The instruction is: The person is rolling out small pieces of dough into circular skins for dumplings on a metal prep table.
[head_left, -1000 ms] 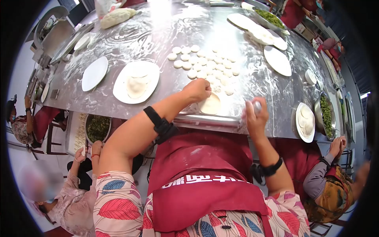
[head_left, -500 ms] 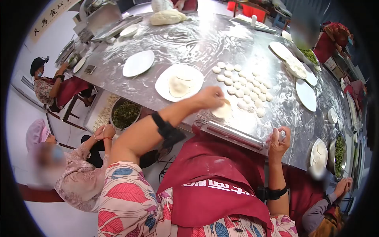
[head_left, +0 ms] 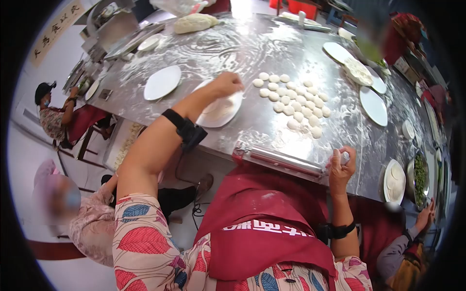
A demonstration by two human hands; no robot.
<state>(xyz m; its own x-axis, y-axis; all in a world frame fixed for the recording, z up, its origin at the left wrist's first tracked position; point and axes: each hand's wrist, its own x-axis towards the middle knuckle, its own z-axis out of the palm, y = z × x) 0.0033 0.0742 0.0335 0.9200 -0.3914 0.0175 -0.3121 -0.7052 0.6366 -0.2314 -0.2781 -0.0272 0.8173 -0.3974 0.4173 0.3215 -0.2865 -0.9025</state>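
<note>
My left hand (head_left: 227,83) reaches out over a white plate (head_left: 232,112) that holds flat round dough wrappers (head_left: 217,109). Its fingers curl down at the plate's far edge, and I cannot tell whether a wrapper is still in them. My right hand (head_left: 341,162) is closed around the right end of a long metal rolling pin (head_left: 279,159), which lies along the near edge of the floury steel table (head_left: 242,48). A cluster of several small round dough pieces (head_left: 293,99) lies on the table beyond the pin.
Empty white plates (head_left: 161,81) (head_left: 373,104) flank the work area. At the right edge are a plate of wrappers (head_left: 394,180) and a bowl of green filling (head_left: 418,177). A dough lump (head_left: 194,22) lies at the far side. Other people sit at left (head_left: 51,119) and lower right.
My left hand lifted the rolled wrapper from the near table edge and moved left and away to the plate. The right hand stays on the rolling pin's end. My head has turned.
</note>
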